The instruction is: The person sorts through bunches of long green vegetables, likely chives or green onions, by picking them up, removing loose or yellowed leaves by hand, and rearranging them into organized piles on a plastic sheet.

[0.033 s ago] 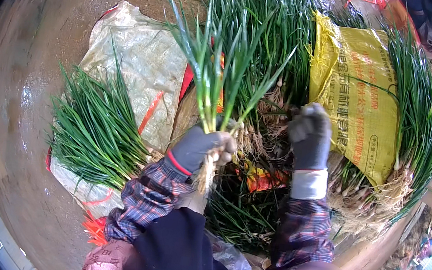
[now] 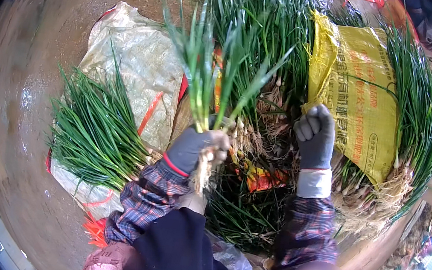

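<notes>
My left hand point(image 2: 192, 148), in a grey glove with a red cuff, grips a small bunch of green onions point(image 2: 203, 67) just above the pale roots, leaves pointing up and away from me. My right hand point(image 2: 315, 135), also in a grey glove, has its fingers curled shut at the root end of a big heap of green onions point(image 2: 274, 33). Whether a stalk lies inside its fingers is hidden. Both sleeves are plaid.
A yellow woven sack point(image 2: 359, 94) lies over the right part of the heap. To the left, a tidy pile of green onions point(image 2: 95, 129) rests on a white woven sack point(image 2: 138, 58) on wet brown ground point(image 2: 34, 54). Orange wrapping point(image 2: 260, 177) shows between my hands.
</notes>
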A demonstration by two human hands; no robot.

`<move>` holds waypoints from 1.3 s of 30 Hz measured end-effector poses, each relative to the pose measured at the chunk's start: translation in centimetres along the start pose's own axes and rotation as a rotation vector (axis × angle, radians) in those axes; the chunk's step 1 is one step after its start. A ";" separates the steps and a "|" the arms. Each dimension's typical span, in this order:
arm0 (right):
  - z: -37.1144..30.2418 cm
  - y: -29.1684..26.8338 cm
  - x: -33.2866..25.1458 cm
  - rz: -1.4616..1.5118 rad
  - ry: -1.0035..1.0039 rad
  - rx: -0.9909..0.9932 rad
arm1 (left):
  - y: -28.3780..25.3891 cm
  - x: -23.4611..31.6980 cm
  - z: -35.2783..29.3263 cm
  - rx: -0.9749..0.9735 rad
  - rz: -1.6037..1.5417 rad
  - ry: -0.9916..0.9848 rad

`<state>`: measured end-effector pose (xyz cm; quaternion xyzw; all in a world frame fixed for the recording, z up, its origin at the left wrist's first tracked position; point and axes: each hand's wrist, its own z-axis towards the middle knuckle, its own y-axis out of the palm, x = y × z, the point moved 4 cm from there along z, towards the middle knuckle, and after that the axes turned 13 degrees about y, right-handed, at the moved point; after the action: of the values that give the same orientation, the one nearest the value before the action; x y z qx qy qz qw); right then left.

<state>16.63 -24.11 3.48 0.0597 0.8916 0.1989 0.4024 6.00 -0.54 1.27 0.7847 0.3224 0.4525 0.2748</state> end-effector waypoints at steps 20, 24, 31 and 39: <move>5.2 5.6 4.9 -0.504 0.355 0.029 | -1.3 -2.8 0.9 0.314 0.066 -0.071; 4.6 6.1 6.2 -0.109 0.382 -0.055 | -0.5 -2.9 1.2 0.285 0.112 -0.039; 3.1 8.0 7.0 -0.356 0.314 -0.009 | -1.5 -3.1 0.6 0.143 0.246 0.048; 2.1 6.3 6.7 -1.077 -0.256 0.149 | -3.5 -2.5 -0.3 0.110 0.155 -0.015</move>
<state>13.38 -15.95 0.09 -0.3524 0.7517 -0.1072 0.5471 3.89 -0.14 -2.51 0.8246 0.2831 0.4480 0.1978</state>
